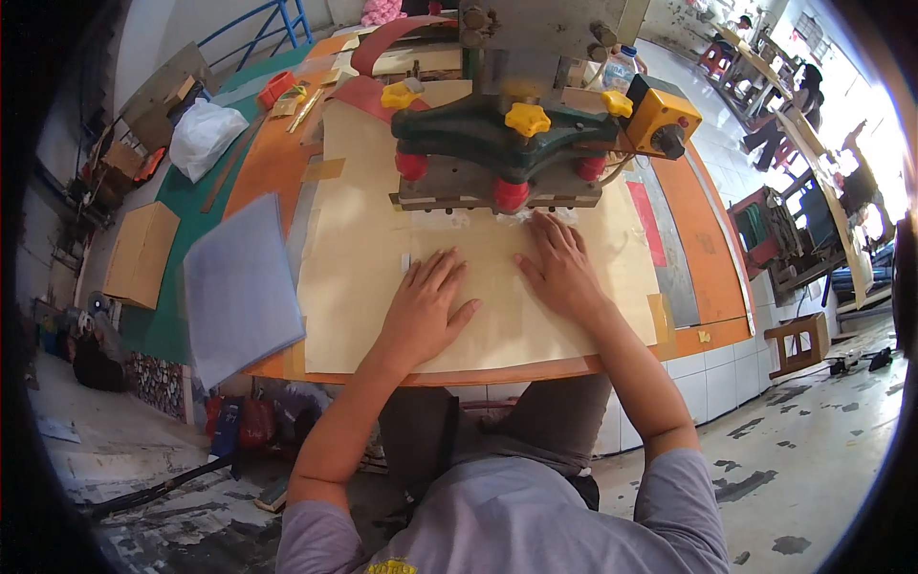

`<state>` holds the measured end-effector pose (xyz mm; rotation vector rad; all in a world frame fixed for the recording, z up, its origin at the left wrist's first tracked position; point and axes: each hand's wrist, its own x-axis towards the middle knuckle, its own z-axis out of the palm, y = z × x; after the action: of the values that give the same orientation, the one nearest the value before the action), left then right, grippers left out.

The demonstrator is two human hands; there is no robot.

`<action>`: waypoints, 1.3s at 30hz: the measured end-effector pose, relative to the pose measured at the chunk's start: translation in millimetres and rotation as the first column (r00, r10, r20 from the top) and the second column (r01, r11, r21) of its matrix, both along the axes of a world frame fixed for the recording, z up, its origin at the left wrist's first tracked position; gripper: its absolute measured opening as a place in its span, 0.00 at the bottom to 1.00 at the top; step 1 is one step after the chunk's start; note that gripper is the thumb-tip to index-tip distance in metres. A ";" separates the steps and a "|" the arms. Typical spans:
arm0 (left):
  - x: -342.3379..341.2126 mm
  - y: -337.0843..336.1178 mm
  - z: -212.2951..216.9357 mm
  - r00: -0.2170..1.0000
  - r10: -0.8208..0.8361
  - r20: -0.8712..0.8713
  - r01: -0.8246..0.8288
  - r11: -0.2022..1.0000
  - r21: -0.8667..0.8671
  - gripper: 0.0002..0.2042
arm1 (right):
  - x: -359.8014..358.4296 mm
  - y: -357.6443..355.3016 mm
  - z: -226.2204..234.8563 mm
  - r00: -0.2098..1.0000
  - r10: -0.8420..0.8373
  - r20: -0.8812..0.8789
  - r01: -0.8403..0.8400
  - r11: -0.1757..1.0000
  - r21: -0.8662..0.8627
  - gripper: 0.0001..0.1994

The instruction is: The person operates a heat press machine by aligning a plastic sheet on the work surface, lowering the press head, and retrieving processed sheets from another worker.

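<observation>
A large cream sheet (354, 325) covers the middle of the work table, and both hands rest on it. My left hand (426, 311) lies flat with its fingers stretched out and the thumb apart, close to a small pale strip (404, 262). Farther forward, my right hand (566, 273) also lies open, its fingertips at the front edge of a press head's metal plate (440, 191). Something clear and shiny shows beside those fingertips; what it is I cannot make out. Above the plate sits a dark green press head (459, 134) with yellow knobs (527, 120) and red bumpers (510, 194).
Left of the sheet lie a stack of translucent plastic sheets (239, 287), a cardboard box (142, 254) and a white plastic bag (205, 137). A yellow control box (660, 120) with a black knob sits right of the press. Other people (811, 91) are far right.
</observation>
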<state>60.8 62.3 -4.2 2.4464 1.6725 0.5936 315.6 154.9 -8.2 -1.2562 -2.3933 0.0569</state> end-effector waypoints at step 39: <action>-71.6 -111.1 -7.7 0.941 0.271 0.202 -0.310 0.931 0.195 0.24 | 125.9 -129.3 -2.5 0.924 -0.276 -0.264 0.298 0.953 0.046 0.20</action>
<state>-10.8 -48.8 -11.9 2.2152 2.0084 1.0537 441.6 25.6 -10.7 -1.4514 -1.9553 0.0251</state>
